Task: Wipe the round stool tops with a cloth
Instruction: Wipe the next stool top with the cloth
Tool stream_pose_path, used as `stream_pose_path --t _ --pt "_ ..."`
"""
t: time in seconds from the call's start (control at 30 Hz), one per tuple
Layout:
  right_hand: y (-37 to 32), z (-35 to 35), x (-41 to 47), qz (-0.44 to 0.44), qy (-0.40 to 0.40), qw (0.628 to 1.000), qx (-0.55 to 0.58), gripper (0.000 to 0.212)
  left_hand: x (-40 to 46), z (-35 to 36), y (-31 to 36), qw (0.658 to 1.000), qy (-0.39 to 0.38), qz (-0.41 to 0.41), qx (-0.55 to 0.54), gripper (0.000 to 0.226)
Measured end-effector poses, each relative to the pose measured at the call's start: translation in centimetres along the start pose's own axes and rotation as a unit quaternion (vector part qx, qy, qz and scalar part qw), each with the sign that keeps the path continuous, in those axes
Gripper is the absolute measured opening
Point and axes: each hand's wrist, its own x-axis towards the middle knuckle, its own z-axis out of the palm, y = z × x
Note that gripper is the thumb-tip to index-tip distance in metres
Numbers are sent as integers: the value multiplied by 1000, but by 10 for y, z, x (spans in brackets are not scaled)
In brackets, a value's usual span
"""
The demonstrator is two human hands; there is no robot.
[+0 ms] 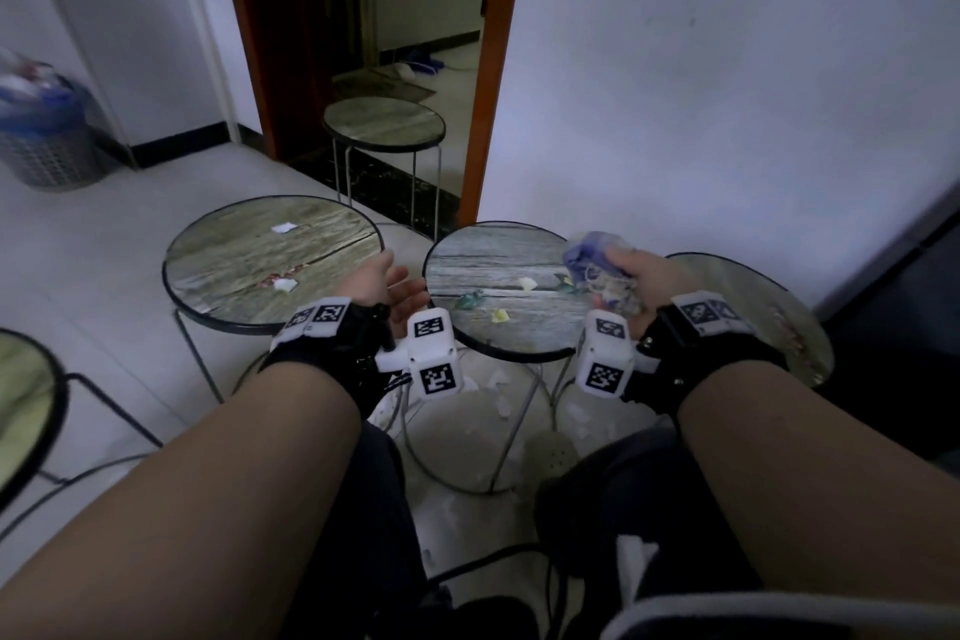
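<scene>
Round wood-grain stool top (498, 286), littered with paper scraps (500, 314), sits centrally between both hands; right hand (636, 276) clutches the crumpled purple-white cloth (597, 265) above its right edge, ready to wipe, while left hand (387, 283) waits open-fingered beside its left rim.

The right hand (631, 276) covers much of the crumpled cloth (597, 270), and hand and wrist markers hide part of the right stool top (769, 307). The left edge cuts off another stool top (26, 395). The basket (44, 130) at far left is blurred, its contents unreadable. Scraps (283, 283) on the stools are too small to identify.
</scene>
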Motion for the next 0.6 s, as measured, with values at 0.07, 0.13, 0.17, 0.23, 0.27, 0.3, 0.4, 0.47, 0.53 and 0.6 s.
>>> stream_pose_path --t 0.07,0.13,0.17,0.23,0.27,0.3,0.4,0.47,0.53,0.6 --pt "9 -6 9 24 80 996 -44 76 8 -3 -3 1000 -4 -13 -8 36" --pt "18 -4 13 50 135 986 -78 90 18 -8 -6 1000 -5 -26 -8 33" --pt "23 -4 15 60 150 983 -84 75 23 -10 -8 999 -1 -31 -8 33" --pt "28 0 20 78 151 981 -88 45 36 -13 -13 999 14 -45 -13 36" --pt "28 2 20 79 140 981 -110 41 39 -13 -15 998 17 -51 -14 38" --pt "32 5 25 82 145 977 -134 28 46 -14 -17 998 20 -58 -16 39" --pt "42 4 37 94 145 972 -161 30 60 -14 -20 997 23 -69 -16 38" --pt "48 11 43 96 153 957 -226 11 67 -14 -19 997 24 -71 -20 37" --pt "52 14 45 101 164 946 -260 11 74 -15 -17 996 33 -78 -28 36" --pt "54 16 48 99 169 929 -313 13 79 -14 -14 996 41 -77 -25 35"
